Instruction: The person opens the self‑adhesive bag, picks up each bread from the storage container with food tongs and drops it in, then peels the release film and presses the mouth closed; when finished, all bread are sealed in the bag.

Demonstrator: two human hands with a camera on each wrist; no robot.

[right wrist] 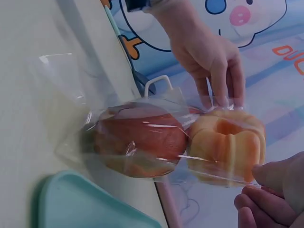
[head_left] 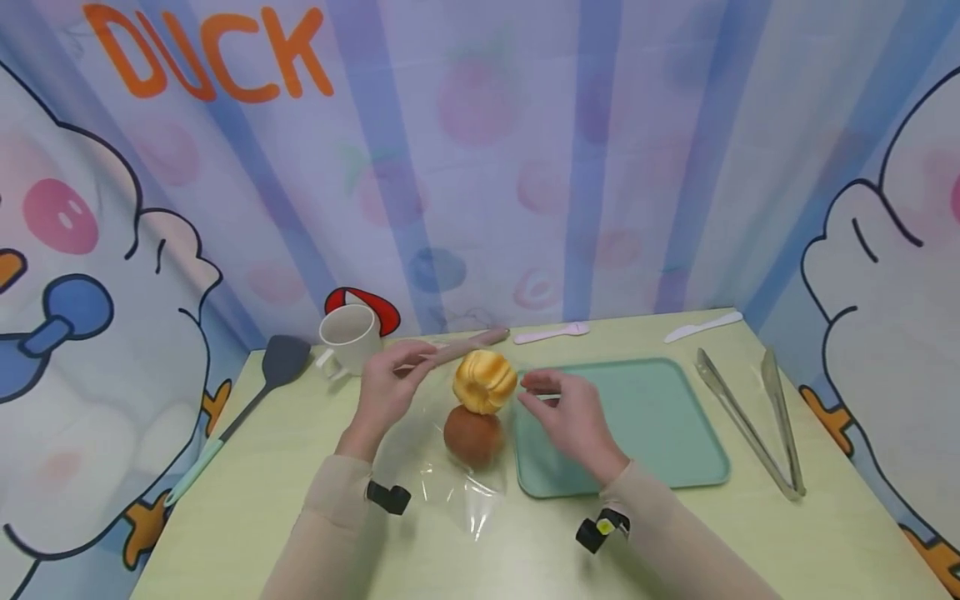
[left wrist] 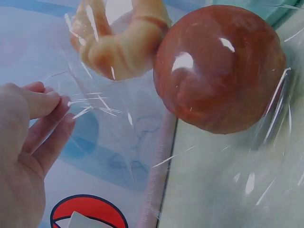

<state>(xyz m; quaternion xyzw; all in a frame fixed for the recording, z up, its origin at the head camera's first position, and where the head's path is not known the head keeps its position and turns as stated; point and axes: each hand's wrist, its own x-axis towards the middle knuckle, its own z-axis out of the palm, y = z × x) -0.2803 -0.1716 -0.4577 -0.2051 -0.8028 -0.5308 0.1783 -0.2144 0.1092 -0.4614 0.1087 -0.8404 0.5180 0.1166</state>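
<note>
A clear plastic bag [head_left: 480,504] holds a round brown bun [head_left: 471,439] and a golden ridged ring-shaped bread [head_left: 484,382]. The bread lies above the bun, towards the bag's upper end. My left hand [head_left: 388,387] pinches the bag's upper left edge between thumb and fingers; the left wrist view shows the film creased at those fingertips. On the other side, my right hand [head_left: 572,415] pinches the film beside the bread, as the right wrist view shows. Both hands are apart from the bun and the bread themselves.
A green tray [head_left: 637,433] lies right of the bag, under my right hand. Metal tongs [head_left: 750,433] lie further right. Behind are a white knife [head_left: 702,327], a pink fork [head_left: 551,333] and a pinkish rod [head_left: 472,343]. A white mug [head_left: 350,337] and spatula [head_left: 281,362] are left.
</note>
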